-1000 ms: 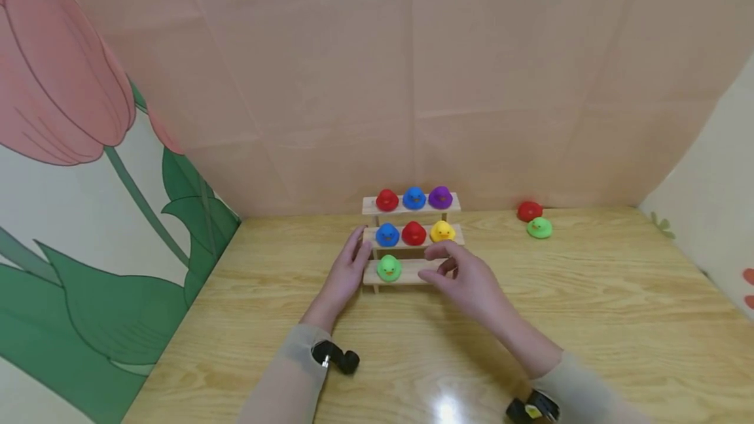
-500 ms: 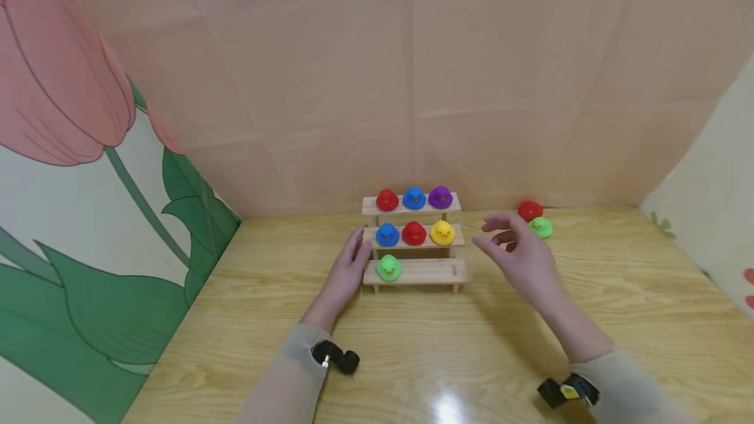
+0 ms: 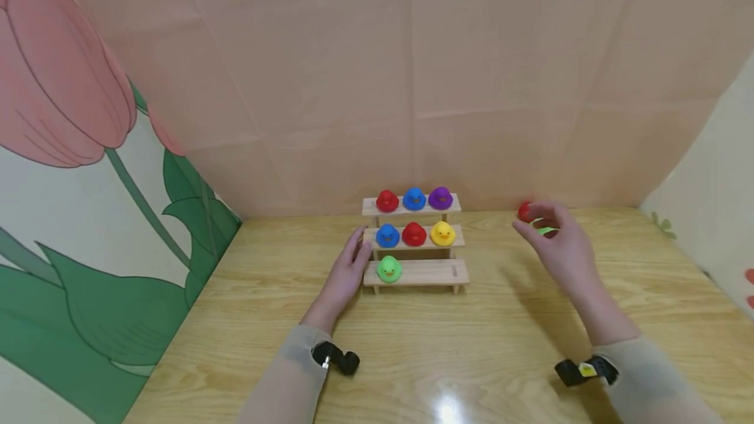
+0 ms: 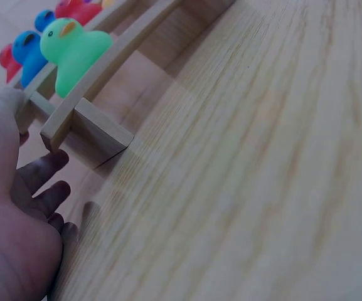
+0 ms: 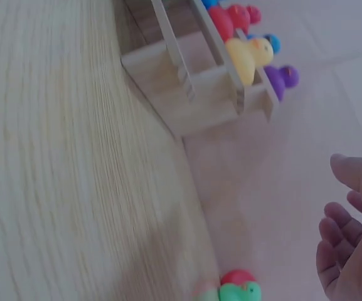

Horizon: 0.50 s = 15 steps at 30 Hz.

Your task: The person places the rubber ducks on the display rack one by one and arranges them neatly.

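A three-tier wooden display stand (image 3: 427, 272) holds several small rubber ducks. My left hand (image 3: 344, 273) rests against the stand's left side; in the left wrist view its fingertips are close by the lowest shelf's end. On that bottom shelf, a green duck (image 3: 389, 269) sits at the left end. My right hand (image 3: 565, 250) is over the table to the right, thumb and fingers spread apart with nothing between them. It partly covers a second green duck (image 3: 548, 230) and a red duck (image 3: 523, 211) near the back wall.
The middle shelf carries a blue duck (image 3: 387, 235), a red duck (image 3: 414, 234) and a yellow duck (image 3: 443, 233). On top sit red, blue and purple ducks (image 3: 440, 198). A pink cloth backdrop (image 3: 306, 84) rises behind the wooden table (image 3: 412, 345).
My right hand has moved from the bottom shelf's right end out to the right, toward the loose red and green ducks. The left hand has stayed in place.
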### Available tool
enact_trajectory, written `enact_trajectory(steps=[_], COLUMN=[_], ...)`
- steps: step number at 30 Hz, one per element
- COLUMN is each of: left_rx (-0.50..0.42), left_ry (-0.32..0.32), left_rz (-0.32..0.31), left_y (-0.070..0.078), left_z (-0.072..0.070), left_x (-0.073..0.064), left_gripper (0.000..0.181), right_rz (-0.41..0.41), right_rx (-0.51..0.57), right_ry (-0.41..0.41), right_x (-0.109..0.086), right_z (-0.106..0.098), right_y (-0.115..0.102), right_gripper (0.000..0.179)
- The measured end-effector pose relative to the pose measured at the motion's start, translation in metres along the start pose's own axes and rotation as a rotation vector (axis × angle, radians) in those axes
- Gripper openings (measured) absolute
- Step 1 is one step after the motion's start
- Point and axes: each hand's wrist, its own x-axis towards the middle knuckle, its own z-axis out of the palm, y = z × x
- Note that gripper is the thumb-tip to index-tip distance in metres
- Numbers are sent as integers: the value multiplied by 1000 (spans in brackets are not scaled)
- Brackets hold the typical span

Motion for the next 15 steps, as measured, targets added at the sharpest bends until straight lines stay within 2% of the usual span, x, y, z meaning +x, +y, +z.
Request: enact_trajectory(steps=[8, 15], left_rx=[-8, 10], left_ry=[1, -5], left_rz=[-7, -10], left_y=[1, 0], left_z=[0, -1], left_x=[-1, -1], left_gripper=[65, 67], right_rz=[66, 108], right_rx=[-39, -48], right_ry=[-21, -24], right_x=[6, 6], right_z=[-11, -16], right_y=[21, 37], right_gripper=[66, 67])
